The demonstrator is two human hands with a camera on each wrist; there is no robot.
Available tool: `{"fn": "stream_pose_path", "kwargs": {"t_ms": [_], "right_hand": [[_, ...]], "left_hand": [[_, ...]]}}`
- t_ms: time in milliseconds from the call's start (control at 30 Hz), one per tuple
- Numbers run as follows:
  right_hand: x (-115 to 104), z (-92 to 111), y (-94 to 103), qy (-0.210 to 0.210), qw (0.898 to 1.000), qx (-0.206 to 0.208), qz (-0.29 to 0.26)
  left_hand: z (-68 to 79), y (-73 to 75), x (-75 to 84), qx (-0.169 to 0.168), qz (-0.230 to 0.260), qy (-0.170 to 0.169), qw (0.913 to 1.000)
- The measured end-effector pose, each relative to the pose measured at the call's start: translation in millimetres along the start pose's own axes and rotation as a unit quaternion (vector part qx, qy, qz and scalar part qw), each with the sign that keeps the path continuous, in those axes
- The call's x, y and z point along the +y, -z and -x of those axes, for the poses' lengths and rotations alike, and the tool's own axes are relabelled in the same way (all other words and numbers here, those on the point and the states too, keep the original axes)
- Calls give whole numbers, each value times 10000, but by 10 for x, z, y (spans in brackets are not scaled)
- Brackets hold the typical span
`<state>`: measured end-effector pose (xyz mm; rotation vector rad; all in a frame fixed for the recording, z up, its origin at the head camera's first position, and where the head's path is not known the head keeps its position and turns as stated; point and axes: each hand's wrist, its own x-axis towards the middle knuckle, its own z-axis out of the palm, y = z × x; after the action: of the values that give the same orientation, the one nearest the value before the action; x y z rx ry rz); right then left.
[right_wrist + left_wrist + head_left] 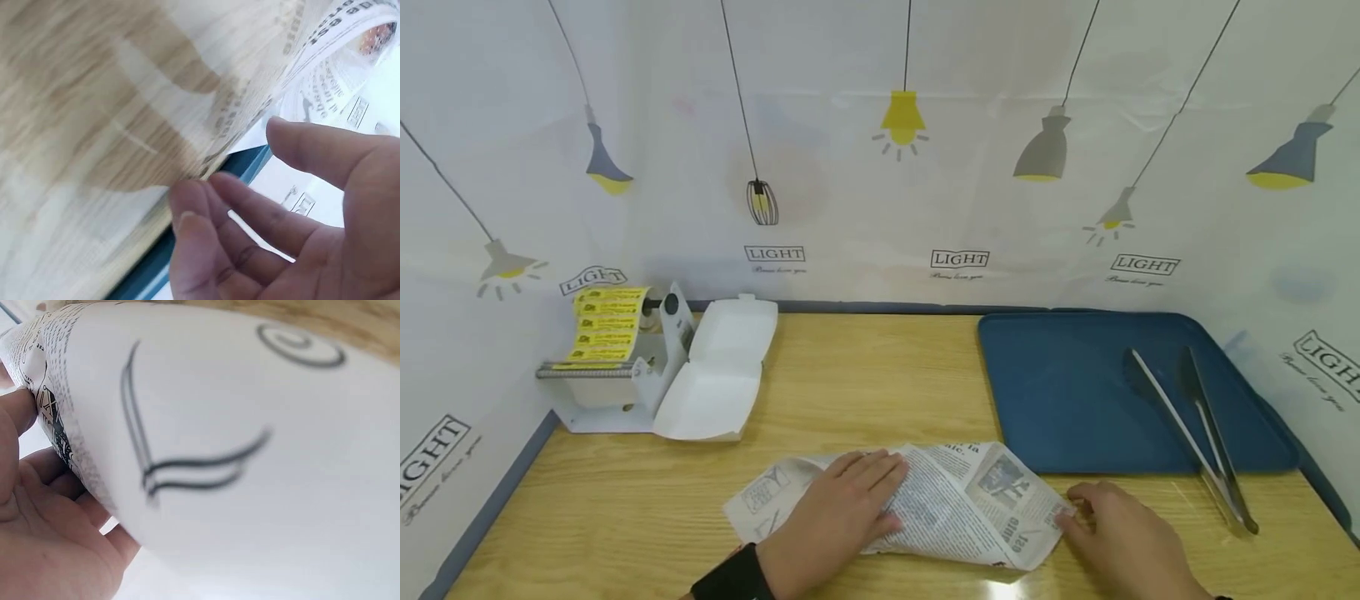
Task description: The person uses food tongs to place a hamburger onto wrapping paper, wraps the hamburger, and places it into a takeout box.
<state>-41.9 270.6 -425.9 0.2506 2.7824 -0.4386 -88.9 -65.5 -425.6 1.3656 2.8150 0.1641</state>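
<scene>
A sheet of newsprint-patterned food wrapping paper [958, 504] lies folded over into a long packet on the wooden table. My left hand [846, 504], a black band at its wrist, lies with straight fingers on top of the packet. In the left wrist view the wrapping paper [250, 437] fills most of the picture beside the palm. At the packet's right tip is my right hand [1123, 533], thumb and fingers around the paper's edge. The right wrist view shows a gap between that thumb and the fingertips [187, 200]. A small reddish patch [378, 39] shows within the paper's fold; the rest of the inside is hidden.
At the back left stands a label dispenser [613, 367] with a roll of yellow labels. Beside it lies an opened white takeaway box [718, 367]. A blue tray [1052, 392] takes up the back right, with metal tongs [1210, 450] resting across its front edge.
</scene>
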Motion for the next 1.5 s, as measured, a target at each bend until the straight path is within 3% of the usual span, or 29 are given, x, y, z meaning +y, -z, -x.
{"fn": "stream_pose_path", "kwargs": {"t_ms": [167, 267, 333, 433, 467, 600, 667, 700, 800, 967, 1100, 1200, 1333, 1400, 1433, 1467, 1500], "right_hand": [[49, 33, -16, -180, 9997, -41, -139], [74, 63, -42, -333, 9976, -458, -397], [80, 70, -62, -470, 9905, -868, -959], [110, 65, -80, -418, 9608, -1434, -2335], [125, 62, -86, -405, 9435, -1591, -2880], [187, 72, -123, -511, 8547, -2105, -4718], [199, 73, -165, -607, 8181, -2176, -5288], [198, 71, -188, -656, 8056, -2162, -5477], [178, 47, -255, -744, 7912, -1932, -5754], [112, 34, -330, -1082, 7916, -1241, -5884], [36, 78, -321, -1336, 7804, -702, -6068], [-4, 116, -274, -1345, 7701, -613, -6206], [-28, 134, -193, -1102, 7633, -826, -6312], [-16, 123, -152, -803, 7512, -1024, -6471], [0, 109, -141, -460, 7366, -1218, -6637], [15, 93, -135, -82, 7157, -1448, -6831], [34, 73, -139, 330, 6860, -1734, -7059]], "left_hand": [[1, 3, 7, 0, 56, 44, 10000], [0, 10, 15, -16, 65, 54, 10000], [0, 17, 19, -21, 65, 55, 10000], [-2, 17, 16, 27, 34, 49, 10000], [-3, 13, 13, 51, 29, 48, 10000], [-8, 0, 4, 94, -22, 46, 9999], [-9, -5, 4, 57, -43, 54, 10000], [-10, -4, 5, 35, -62, 59, 10000], [-9, 3, 8, -29, -84, 61, 9999], [-2, 23, 16, -159, 3, 111, 9998], [-1, 29, 15, -194, -14, 126, 9997], [-1, 29, 10, -187, -1, 140, 9997], [1, 38, 7, -235, 39, 173, 9996], [2, 49, 9, -290, 55, 179, 9994], [4, 53, 10, -314, 79, 184, 9993], [4, 55, 11, -331, 94, 181, 9992], [7, 55, 10, -336, 117, 176, 9992]]}}
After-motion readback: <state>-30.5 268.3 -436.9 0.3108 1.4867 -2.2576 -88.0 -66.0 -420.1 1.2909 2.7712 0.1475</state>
